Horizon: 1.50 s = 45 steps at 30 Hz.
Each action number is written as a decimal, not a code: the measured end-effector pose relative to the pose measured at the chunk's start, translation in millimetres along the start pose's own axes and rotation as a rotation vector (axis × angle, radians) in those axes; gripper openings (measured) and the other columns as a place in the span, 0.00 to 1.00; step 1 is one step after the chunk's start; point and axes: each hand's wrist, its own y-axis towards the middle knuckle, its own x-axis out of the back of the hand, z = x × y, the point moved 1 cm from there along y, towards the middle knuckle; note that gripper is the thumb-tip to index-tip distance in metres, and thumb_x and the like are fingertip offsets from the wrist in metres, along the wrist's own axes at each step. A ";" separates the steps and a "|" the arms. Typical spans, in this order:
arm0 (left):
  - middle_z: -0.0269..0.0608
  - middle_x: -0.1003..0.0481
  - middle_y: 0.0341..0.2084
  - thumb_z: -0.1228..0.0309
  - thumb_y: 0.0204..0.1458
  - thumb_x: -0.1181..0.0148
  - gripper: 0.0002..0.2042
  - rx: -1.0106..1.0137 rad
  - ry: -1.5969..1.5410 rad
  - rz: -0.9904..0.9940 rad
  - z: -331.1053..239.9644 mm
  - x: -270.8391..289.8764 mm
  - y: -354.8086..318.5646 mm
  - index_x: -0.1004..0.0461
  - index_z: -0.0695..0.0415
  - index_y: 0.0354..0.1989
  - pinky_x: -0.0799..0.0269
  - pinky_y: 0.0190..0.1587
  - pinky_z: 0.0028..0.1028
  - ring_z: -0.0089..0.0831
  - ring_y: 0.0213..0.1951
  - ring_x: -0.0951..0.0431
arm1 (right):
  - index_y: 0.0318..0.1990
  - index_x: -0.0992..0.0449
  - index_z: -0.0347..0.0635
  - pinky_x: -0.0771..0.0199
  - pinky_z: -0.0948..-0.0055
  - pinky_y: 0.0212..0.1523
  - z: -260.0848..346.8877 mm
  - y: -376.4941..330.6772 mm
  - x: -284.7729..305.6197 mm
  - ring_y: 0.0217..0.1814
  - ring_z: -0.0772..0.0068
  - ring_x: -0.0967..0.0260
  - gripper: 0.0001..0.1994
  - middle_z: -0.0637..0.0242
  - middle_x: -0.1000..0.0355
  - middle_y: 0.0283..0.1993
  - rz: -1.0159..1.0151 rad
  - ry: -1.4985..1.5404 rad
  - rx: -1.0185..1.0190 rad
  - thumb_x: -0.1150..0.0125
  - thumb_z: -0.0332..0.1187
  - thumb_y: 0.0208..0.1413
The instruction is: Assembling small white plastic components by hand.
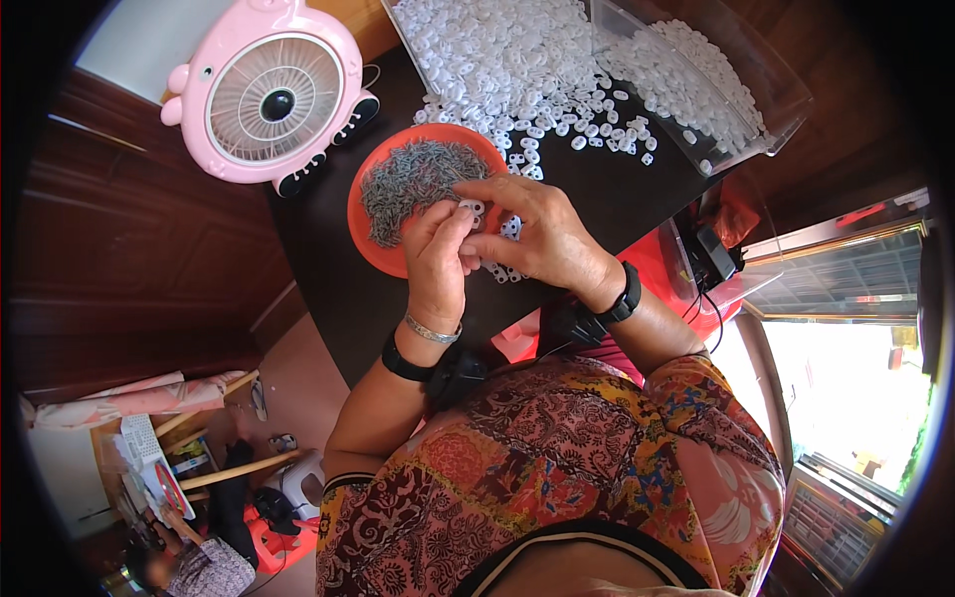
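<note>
Over the near right rim of an orange bowl (382, 261) full of small grey screws (423, 179), my two hands are close together. My left hand (436, 249) is closed on a small white oval plastic piece with two holes (472, 208), pinched near the thumb tip. My right hand (537, 224) curves in from the right, index finger and thumb apart, the thumb close to my left fingers. Its other fingers are mostly hidden. Through the gap in my right hand shows a cluster of white pieces (510, 227); more white pieces (502, 272) lie below it.
A large heap of white pieces (497, 60) spreads at the table's far side, beside a clear plastic bin (771, 139) of the same pieces. A pink fan (211, 129) stands far left on the dark table (333, 289). Another person (214, 567) sits lower left.
</note>
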 end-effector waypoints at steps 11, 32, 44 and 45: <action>0.28 0.33 0.15 0.67 0.55 0.50 0.10 -0.012 -0.016 0.001 3.6 4.2 0.4 0.27 0.60 0.29 0.43 0.19 0.15 0.15 0.16 0.36 | 0.43 0.24 0.38 0.25 0.66 0.34 -3.2 -0.1 -0.9 0.33 0.56 0.25 0.16 0.56 0.25 0.32 0.003 -0.096 0.063 0.36 0.30 0.44; 0.29 0.34 0.15 0.67 0.56 0.52 0.11 -0.119 0.034 0.020 8.5 5.3 -0.1 0.28 0.60 0.27 0.43 0.20 0.16 0.15 0.17 0.37 | 0.42 0.25 0.38 0.25 0.66 0.31 0.5 -2.4 -2.5 0.31 0.56 0.26 0.15 0.56 0.26 0.31 -0.036 -0.107 0.092 0.36 0.30 0.45; 0.31 0.34 0.12 0.68 0.53 0.52 0.12 -0.090 0.034 0.008 6.6 1.4 -3.0 0.29 0.61 0.22 0.46 0.18 0.17 0.17 0.15 0.38 | 0.43 0.25 0.38 0.25 0.68 0.30 -2.7 -5.8 -0.9 0.30 0.57 0.25 0.15 0.58 0.25 0.29 -0.005 -0.119 0.116 0.35 0.29 0.46; 0.31 0.35 0.12 0.68 0.53 0.52 0.12 -0.104 0.029 0.003 6.9 1.3 -3.1 0.29 0.61 0.22 0.47 0.18 0.17 0.17 0.14 0.38 | 0.43 0.25 0.38 0.25 0.68 0.30 -3.0 -5.9 -1.1 0.30 0.57 0.25 0.15 0.58 0.25 0.29 -0.004 -0.119 0.116 0.35 0.29 0.46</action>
